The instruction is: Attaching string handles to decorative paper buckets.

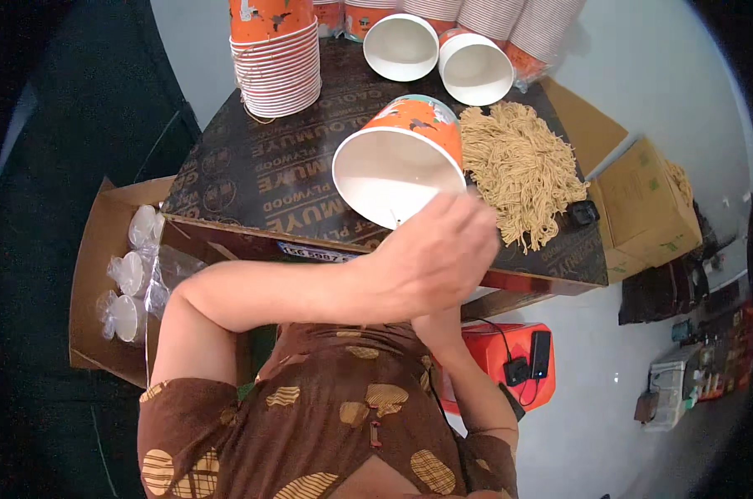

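Here my left hand [430, 262] pinches the near rim of a tilted orange paper bowl [401, 162], fingers closed on it, just left of the noodle pile [522, 170]. It looks light and crushable. My right hand is hidden; its fingers I cannot tell.

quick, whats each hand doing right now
Left hand: grip closed on the rim of the tilted paper bowl.
Right hand: hidden behind the left; cannot tell.
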Tool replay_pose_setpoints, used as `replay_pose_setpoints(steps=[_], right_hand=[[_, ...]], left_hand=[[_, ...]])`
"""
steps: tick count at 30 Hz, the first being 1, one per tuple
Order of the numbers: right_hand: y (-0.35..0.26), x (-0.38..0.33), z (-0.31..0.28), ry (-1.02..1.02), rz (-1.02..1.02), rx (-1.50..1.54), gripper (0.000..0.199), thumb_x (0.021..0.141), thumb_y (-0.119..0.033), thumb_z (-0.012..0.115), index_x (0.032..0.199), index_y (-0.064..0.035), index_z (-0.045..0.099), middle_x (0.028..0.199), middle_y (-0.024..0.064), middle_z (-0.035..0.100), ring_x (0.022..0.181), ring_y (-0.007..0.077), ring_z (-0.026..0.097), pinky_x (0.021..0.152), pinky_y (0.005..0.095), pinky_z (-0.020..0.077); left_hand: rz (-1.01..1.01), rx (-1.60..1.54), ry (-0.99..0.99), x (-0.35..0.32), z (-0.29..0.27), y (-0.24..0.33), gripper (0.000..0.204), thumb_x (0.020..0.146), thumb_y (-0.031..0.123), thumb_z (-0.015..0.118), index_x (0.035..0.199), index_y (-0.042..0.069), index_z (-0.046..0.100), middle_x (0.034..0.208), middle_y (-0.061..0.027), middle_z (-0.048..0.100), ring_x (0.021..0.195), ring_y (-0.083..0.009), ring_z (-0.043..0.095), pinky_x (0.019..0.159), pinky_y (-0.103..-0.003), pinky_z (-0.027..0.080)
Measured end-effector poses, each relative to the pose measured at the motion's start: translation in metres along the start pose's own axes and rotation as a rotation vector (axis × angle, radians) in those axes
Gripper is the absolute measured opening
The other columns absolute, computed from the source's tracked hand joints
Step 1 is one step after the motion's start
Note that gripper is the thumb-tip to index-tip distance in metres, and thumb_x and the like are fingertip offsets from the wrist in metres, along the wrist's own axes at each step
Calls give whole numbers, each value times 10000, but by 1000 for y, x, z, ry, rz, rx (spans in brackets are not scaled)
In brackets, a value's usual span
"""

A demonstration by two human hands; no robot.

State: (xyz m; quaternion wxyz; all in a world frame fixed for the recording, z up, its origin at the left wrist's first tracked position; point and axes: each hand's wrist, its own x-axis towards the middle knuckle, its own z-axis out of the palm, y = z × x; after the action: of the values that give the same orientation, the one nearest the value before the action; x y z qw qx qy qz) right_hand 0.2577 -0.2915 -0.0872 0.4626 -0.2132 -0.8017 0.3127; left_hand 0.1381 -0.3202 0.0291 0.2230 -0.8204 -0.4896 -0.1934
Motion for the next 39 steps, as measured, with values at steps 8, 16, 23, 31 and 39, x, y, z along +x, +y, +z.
replay_pose_setpoints(steps=[8, 16, 23, 31, 39], right_hand=[[8, -30, 11, -282, 446, 366, 218, 926, -63, 589, 1107, 59, 585, 692, 98, 661, 643, 139, 645, 620, 286, 508], [2, -25, 7, -233, 321, 163, 112, 907, -34, 597, 981, 20, 660, 730, 100, 655, 653, 200, 653, 630, 309, 514], [5, -28, -2, -176, 183, -99, 108, 879, -35, 633, 954, 12, 696, 778, 106, 658, 691, 199, 640, 629, 297, 489], [14, -49, -5, -207, 471, 124, 155, 947, -52, 571, 1001, 22, 696, 759, 30, 653, 631, 82, 585, 602, 226, 470], [1, -29, -19, 448, 521, 606, 237, 999, -81, 493, 1181, 41, 584, 1088, 129, 652, 929, 202, 635, 874, 350, 510]], left_hand=[[-734, 352, -230, -1, -15, -90, 331, 829, 119, 569, 1059, -118, 539, 872, -204, 668, 768, -350, 693, 650, -489, 536], [-1254, -839, -6, -68, 7, -112, 297, 890, 42, 412, 873, -196, 589, 635, -220, 627, 535, -263, 674, 410, -366, 541], [-1286, -1559, 353, -84, 42, -71, 264, 948, 87, 442, 984, -142, 568, 701, -172, 632, 456, -200, 589, 333, -286, 431], [-1191, -2396, 351, -86, 43, -32, 373, 990, 229, 449, 1134, -111, 505, 777, -244, 680, 488, -245, 631, 348, -277, 458], [-1114, -2340, 314, -102, 34, -12, 379, 974, 224, 474, 1134, -119, 501, 714, -207, 660, 434, -242, 587, 345, -284, 456]])
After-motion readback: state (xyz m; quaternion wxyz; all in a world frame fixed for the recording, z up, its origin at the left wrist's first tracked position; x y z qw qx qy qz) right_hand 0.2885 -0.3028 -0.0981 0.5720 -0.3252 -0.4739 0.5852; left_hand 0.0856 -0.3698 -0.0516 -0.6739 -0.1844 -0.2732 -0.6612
